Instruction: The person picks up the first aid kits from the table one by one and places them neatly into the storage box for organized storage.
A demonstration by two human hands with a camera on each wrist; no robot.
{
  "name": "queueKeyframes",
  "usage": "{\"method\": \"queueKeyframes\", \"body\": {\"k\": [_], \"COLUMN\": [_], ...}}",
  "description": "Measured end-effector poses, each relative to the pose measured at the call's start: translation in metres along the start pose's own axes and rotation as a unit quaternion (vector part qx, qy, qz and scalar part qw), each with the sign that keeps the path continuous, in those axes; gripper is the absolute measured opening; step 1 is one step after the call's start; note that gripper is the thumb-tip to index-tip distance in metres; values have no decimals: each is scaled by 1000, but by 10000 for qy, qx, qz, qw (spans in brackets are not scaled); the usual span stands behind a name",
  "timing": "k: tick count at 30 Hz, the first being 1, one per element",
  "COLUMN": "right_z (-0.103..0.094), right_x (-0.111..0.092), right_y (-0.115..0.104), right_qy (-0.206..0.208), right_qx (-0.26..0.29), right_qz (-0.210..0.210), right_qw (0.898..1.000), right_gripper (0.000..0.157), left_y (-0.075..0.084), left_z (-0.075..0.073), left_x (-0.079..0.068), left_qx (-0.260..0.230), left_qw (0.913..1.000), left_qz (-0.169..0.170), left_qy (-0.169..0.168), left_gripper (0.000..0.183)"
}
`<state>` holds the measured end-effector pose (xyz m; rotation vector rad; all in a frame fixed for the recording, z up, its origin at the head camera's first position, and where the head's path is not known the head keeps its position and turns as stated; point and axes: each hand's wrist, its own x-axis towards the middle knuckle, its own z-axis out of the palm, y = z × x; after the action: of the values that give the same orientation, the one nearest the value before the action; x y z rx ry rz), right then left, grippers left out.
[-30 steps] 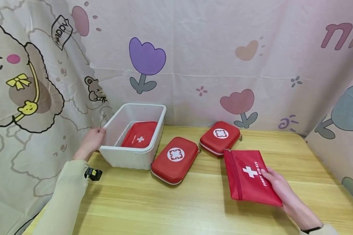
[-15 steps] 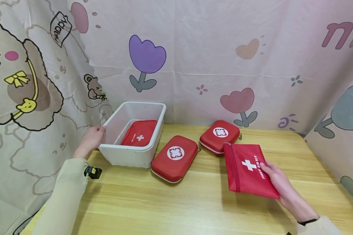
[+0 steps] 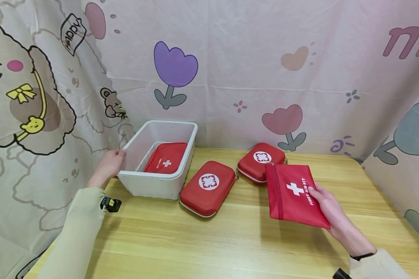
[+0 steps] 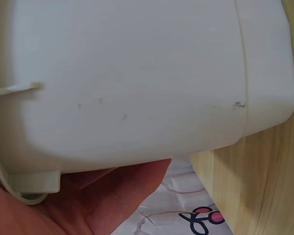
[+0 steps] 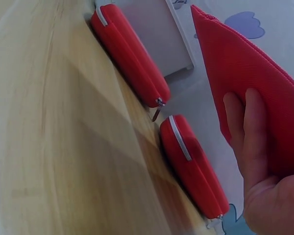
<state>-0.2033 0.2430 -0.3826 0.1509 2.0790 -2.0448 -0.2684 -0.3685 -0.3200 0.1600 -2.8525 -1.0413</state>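
My right hand (image 3: 329,207) pinches a flat red first aid pouch (image 3: 296,195) by its right edge, thumb on the printed face and fingers behind. In the right wrist view the pouch (image 5: 255,88) is raised above the table, with fingers (image 5: 255,132) spread on its back. At the left, my left hand (image 3: 108,166) grips the near left corner of a white plastic bin (image 3: 153,186); the left wrist view shows fingers (image 4: 127,186) bent around the rim from outside. Inside the bin lies a red first aid bag (image 3: 167,158) with a white cross.
Two hard red zip cases with white round emblems lie on the wooden table (image 3: 195,248). The nearer case (image 3: 207,188) sits right beside the bin; the farther case (image 3: 262,161) is partly overlapped by the pouch. A printed curtain (image 3: 230,69) hangs behind.
My right hand has moved the pouch slightly upward and away from me. My left hand keeps its grip on the bin, and the cases stay where they were.
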Motion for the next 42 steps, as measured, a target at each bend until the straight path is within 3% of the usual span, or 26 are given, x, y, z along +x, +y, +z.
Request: {"method": "queueKeyframes", "body": {"k": [19,42], "right_z": [3,12], "right_x": [3,6], "right_y": [-11,-17], "right_qy": [-27,-21], "right_qx": [448,406], "right_qz": [-134,-179], "right_qw": [9989,9990], "right_gripper": [79,78], "left_y": [2,1], "left_z": [1,0], "left_x": [2,0], "left_qx": [6,-48], "left_qw": [10000,10000], "left_qz": [6,-46], "left_qy": [74,-49], "left_gripper": [61,63]}}
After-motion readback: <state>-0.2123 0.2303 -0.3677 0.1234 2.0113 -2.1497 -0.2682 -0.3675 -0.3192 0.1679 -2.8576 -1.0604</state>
